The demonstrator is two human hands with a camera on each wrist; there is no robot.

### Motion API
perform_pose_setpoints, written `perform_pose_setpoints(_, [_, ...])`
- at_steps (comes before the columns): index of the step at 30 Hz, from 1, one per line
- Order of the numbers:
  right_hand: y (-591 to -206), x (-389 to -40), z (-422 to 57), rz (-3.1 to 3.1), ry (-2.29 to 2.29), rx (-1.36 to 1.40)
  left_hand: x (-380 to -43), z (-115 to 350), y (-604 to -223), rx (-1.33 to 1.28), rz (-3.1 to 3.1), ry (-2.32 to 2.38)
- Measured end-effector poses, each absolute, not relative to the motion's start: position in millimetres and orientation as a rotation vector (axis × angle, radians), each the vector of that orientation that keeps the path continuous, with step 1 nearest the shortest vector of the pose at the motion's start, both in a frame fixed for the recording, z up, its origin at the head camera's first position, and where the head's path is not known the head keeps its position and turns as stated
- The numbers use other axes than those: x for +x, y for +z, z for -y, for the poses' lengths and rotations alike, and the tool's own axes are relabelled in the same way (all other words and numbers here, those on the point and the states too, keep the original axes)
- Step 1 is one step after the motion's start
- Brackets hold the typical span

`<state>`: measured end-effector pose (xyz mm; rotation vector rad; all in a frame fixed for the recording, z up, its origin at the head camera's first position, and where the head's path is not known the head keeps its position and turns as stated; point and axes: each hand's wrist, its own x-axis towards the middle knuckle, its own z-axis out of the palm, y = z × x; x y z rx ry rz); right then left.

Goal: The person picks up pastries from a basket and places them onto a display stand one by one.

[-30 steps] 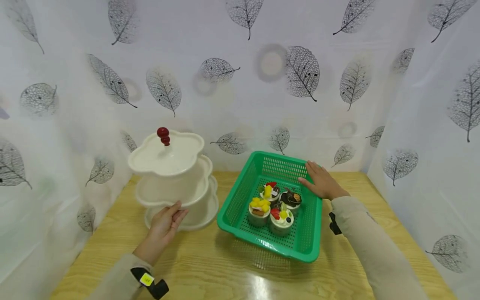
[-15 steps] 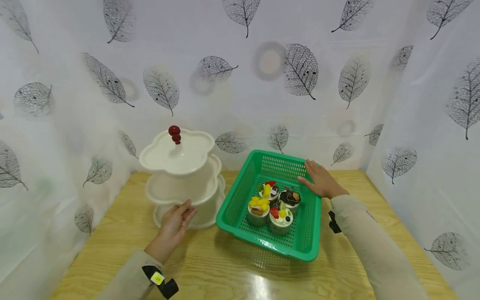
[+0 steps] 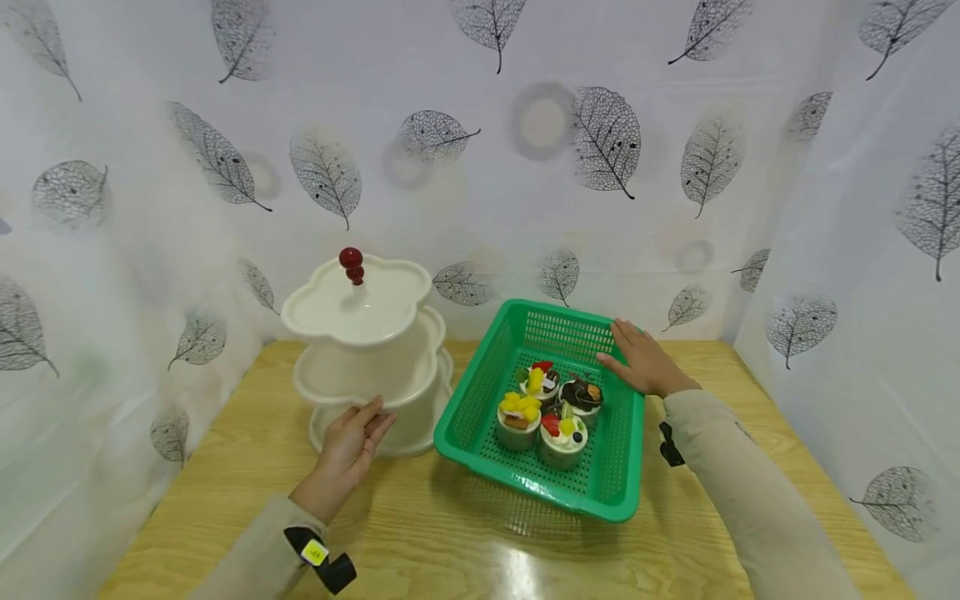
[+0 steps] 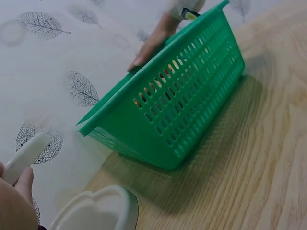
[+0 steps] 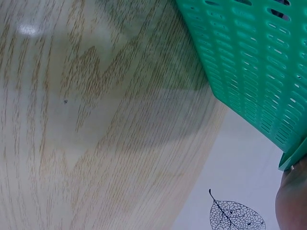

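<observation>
A white three-tier serving stand (image 3: 356, 310) with flower-shaped trays and a red knob (image 3: 351, 259) stands on the left of the table. My left hand (image 3: 347, 446) pinches the front rim of its middle tray; the left wrist view shows finger and thumb about that white rim (image 4: 28, 155). To the right is a green plastic basket (image 3: 487, 475), close beside the stand. Several dessert cups, including one topped with yellow fruit (image 3: 519, 421) and a chocolate one (image 3: 581, 400), are grouped inside. My right hand (image 3: 647, 362) rests on the basket's right rim near the back corner, fingers straight.
The light wooden table (image 3: 405, 542) carries the stand and the basket. A white curtain (image 3: 480, 217) with leaf prints hangs behind and on both sides, close to the table's back edge.
The stand has slid a little to the right, towards the basket, with my left hand on its middle tray. My right hand and the basket have stayed in place.
</observation>
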<state>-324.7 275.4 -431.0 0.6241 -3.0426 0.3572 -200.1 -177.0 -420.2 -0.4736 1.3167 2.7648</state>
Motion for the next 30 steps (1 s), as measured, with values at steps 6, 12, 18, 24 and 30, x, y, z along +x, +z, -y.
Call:
perform_pose_setpoints(6, [-431.1,-325.3,-275.5,3.039,0.358,0.626,-200.7,176.5,-420.9,-0.483,-1.316,2.785])
perform_pose_setpoints(12, [-432.0,-325.3,-275.9,3.027,0.383,0.625,-197.4,174.0,-422.7,-0.460,-1.406,2.752])
perform_pose_setpoints(18, [-434.2,-325.5,-276.6,3.035,0.385,0.623,-180.8,163.3,-419.9,-0.396,-1.522,2.576])
perform_pose_setpoints(24, [-434.6,-325.9,-277.4,3.044,0.369,0.620,-165.2,143.7,-407.5,-0.252,-1.664,2.394])
perform_pose_setpoints(30, [-432.7,-325.1,-276.8,3.045,0.375,0.622,-163.4,126.9,-395.4,0.041,-1.901,2.262])
